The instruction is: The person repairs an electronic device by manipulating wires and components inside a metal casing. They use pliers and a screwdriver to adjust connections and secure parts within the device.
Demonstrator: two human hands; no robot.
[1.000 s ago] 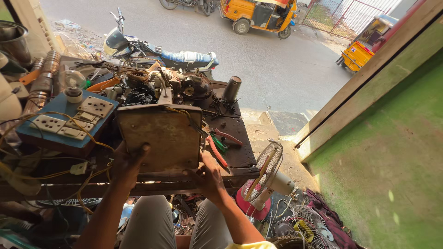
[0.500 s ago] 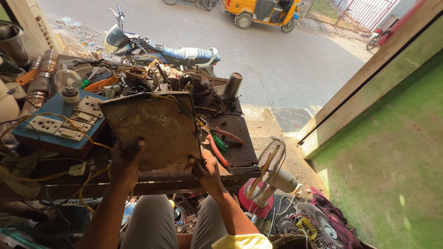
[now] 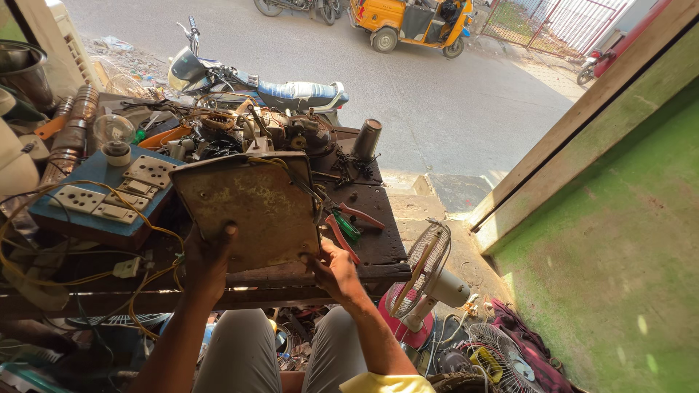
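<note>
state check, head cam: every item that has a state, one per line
rusty metal panel: tilted, held up off the bench at its near edge
left hand: grip shut on the panel's near left corner
right hand: grip shut on the panel's near right corner
pliers: lying on the bench, handles spread
table fan: standing on the floor, blades not blurred
bulb: unlit

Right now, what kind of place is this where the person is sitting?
Probably a small roadside electrical repair stall. The hands hold a rusty flat metal plate over a dark cluttered workbench, beside a blue board of white sockets, with a white table fan waiting below.
</note>
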